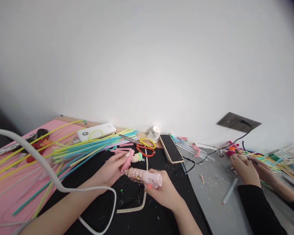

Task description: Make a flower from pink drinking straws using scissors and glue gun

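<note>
My left hand [111, 169] pinches a folded bundle of pink pipe cleaners [128, 162] above the black mat [127, 225]. In my right hand [165, 192] is a pink hot glue gun [144, 176], its body stained brown towards the front and a red light glowing underneath. The nozzle points left and is at the lower end of the pink bundle; whether it touches cannot be made out. Just behind lies a small cream and green fuzzy piece [137, 157]. Scissors [139, 142] with red and yellow handles rest beyond it.
Many coloured pipe cleaners [88, 151] lie left, beside a white power bank [96, 131]. A white cable [49, 169] loops across my left arm. A lit candle [154, 133] and a phone [171, 148] stand near the wall. At right, another person's hands [246, 169] work near a wall socket [237, 122].
</note>
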A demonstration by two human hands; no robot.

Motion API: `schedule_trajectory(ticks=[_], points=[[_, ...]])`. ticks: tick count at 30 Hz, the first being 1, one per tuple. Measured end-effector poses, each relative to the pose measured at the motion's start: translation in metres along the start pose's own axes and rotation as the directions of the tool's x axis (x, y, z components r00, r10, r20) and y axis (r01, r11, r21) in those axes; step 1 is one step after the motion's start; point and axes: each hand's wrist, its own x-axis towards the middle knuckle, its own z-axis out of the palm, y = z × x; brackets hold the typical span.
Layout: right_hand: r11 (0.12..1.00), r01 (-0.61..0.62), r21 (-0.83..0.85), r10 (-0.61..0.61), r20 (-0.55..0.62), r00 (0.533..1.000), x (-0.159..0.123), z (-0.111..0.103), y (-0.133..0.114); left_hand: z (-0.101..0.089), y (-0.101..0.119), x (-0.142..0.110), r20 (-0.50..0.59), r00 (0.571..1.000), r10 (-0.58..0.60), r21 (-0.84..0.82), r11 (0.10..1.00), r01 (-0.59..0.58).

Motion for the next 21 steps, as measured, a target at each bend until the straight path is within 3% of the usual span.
schedule_trajectory(ticks=[5, 13, 18, 21], points=[[1.0, -0.001, -0.004, 0.001, 0.023, 1.0, 0.0, -0.001, -0.002, 0.002, 0.0, -0.002, -0.007, 1.0, -0.007, 0.002, 1.0, 0.007], [0.996, -0.035, 0.076, 0.045, -0.131, 0.99, 0.001, 0.0, 0.008, 0.003, 0.002, -0.002, 0.004, 1.0, -0.016, 0.009, 1.0, 0.016], [0.999, -0.014, 0.052, 0.014, -0.015, 1.0, 0.0, 0.0, 0.003, 0.003, 0.002, -0.001, 0.026, 0.999, -0.031, -0.034, 0.999, 0.032], [0.999, -0.016, 0.046, 0.017, -0.024, 1.0, 0.001, 0.001, 0.004, 0.004, 0.003, -0.002, 0.022, 0.999, -0.042, -0.033, 0.999, 0.043]])
